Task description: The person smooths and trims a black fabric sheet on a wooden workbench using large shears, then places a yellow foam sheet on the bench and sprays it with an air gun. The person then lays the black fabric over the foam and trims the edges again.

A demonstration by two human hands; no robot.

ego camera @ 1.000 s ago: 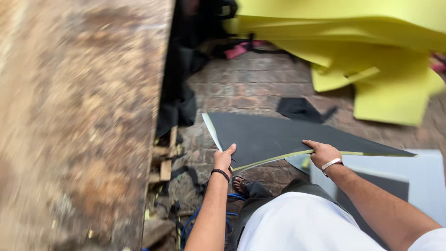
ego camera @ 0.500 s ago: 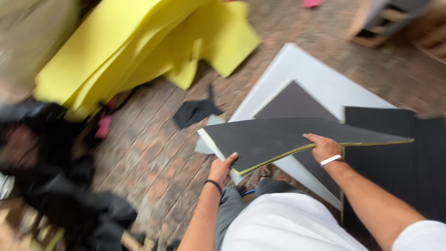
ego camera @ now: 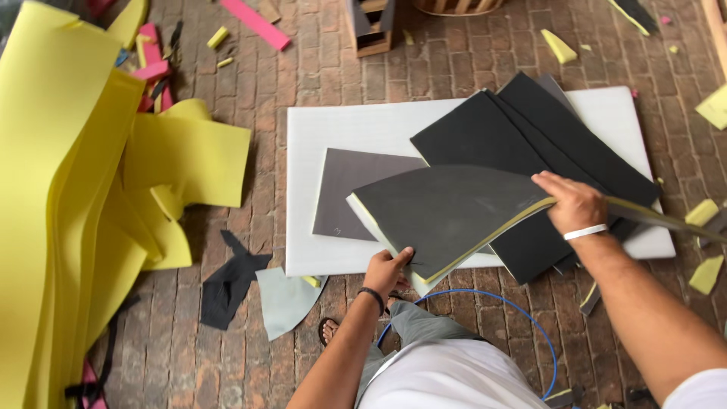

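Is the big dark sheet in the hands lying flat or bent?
Bent. The dark foam sheet arches between the left hand and right hand, above the white board.

A reddish brick floor [ego camera: 485, 60] carried a white rectangular foam board [ego camera: 363, 136], yellow foam sheets [ego camera: 68, 189] and scattered offcuts.

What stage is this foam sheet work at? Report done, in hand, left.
Done: black sheets and a grey sheet lie on the white board. In hand: left hand and right hand hold a black-and-yellow foam sheet above it. Left: yellow foam lies piled aside.
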